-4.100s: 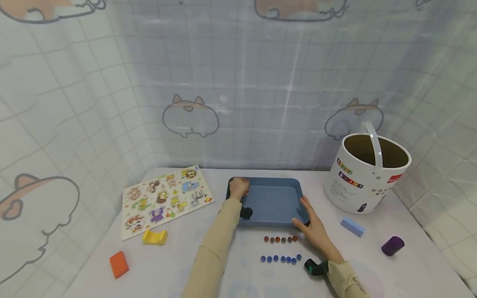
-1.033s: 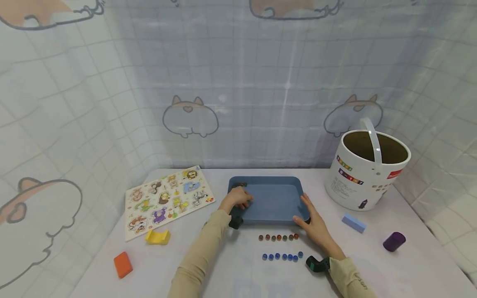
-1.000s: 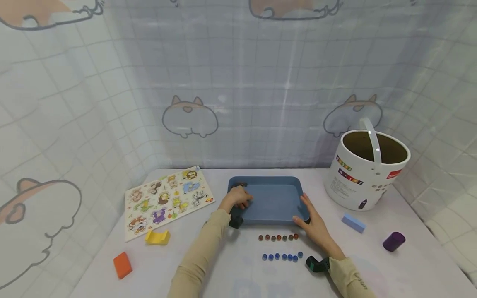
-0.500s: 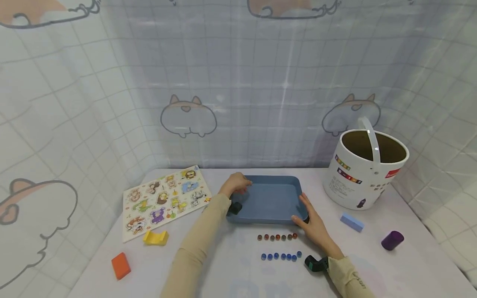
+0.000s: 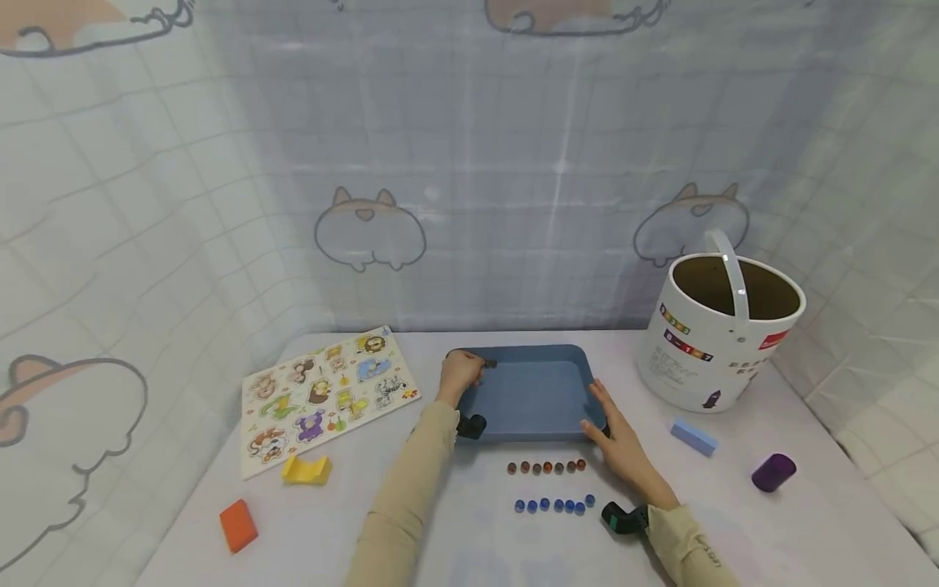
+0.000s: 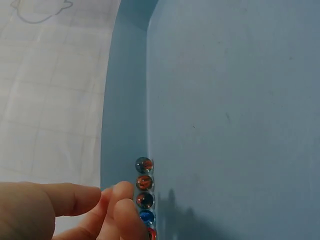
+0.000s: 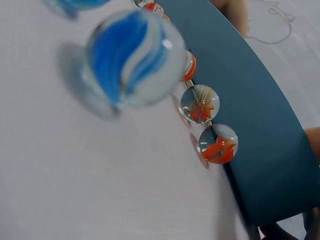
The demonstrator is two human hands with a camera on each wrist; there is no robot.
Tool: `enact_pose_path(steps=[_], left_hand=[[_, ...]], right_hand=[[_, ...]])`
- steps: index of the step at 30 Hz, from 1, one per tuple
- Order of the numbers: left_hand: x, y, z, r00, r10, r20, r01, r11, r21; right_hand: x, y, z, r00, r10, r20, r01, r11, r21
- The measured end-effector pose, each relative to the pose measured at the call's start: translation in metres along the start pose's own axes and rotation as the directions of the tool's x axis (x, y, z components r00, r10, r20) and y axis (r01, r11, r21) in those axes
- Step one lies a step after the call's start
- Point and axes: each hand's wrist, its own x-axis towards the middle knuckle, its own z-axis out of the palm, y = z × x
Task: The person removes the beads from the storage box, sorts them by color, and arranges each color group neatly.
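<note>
A blue-grey tray (image 5: pixel 524 395) lies on the table. My left hand (image 5: pixel 459 373) is over its far left corner, some dark marbles (image 5: pixel 490 364) just right of the fingertips. In the left wrist view a line of glass marbles (image 6: pixel 144 182) sits against one inner tray wall; the bent fingertips are beside them, and I see nothing clearly pinched. My right hand (image 5: pixel 623 448), fingers spread, rests against the tray's right side near the front corner. Before the tray are a row of reddish marbles (image 5: pixel 547 467) and a row of blue marbles (image 5: pixel 559 505).
At the left lie an animal puzzle board (image 5: pixel 319 399), a yellow block (image 5: pixel 306 470) and an orange block (image 5: pixel 238 526). A white handled bucket (image 5: pixel 682 367), a light blue block (image 5: pixel 693 438) and a purple cylinder (image 5: pixel 773 473) stand at the right. A curtain (image 5: pixel 469 163) hangs behind the table.
My left hand has shifted from the left part of the tray to its far left corner. Marbles now show right of its fingertips. My right hand has stayed by the tray's side.
</note>
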Motion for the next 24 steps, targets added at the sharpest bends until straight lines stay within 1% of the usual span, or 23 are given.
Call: enact_pose_path(steps=[4, 6, 9, 12, 15, 17, 20, 24], left_hand=[[0.004, 0.004, 0.001, 1.000, 0.025, -0.018, -0.025, 1.000, -0.012], [0.006, 0.005, 0.003, 0.999, 0.029, -0.024, -0.029, 1.000, -0.011], [0.010, 0.005, 0.006, 0.999, 0.043, -0.014, -0.043, 0.999, -0.013], [0.013, 0.004, 0.013, 0.998, 0.065, -0.005, -0.064, 0.998, 0.023], [0.015, 0.003, 0.019, 0.997, 0.076, -0.022, -0.073, 0.992, 0.102], [0.015, 0.003, 0.024, 0.996, 0.086, -0.024, -0.082, 0.987, 0.136], [0.016, 0.004, 0.029, 0.993, 0.118, -0.006, -0.116, 0.981, 0.154], [0.020, 0.007, 0.033, 0.992, 0.128, 0.021, -0.130, 0.980, 0.152]], right_hand=[[0.002, 0.001, -0.003, 0.999, -0.038, -0.004, 0.038, 0.999, 0.008], [0.001, 0.001, -0.003, 0.999, -0.040, 0.004, 0.040, 0.999, 0.007], [-0.001, 0.000, -0.001, 0.999, -0.032, 0.009, 0.032, 0.999, 0.000], [-0.003, -0.001, 0.001, 1.000, -0.019, 0.000, 0.019, 1.000, -0.007], [-0.003, -0.001, 0.003, 1.000, -0.020, -0.002, 0.020, 1.000, -0.019], [-0.004, -0.002, 0.003, 1.000, -0.011, -0.007, 0.011, 1.000, -0.027], [-0.005, -0.002, 0.002, 1.000, 0.007, -0.024, -0.008, 0.999, -0.037], [-0.004, -0.001, -0.002, 0.998, 0.012, -0.054, -0.015, 0.998, -0.056]])
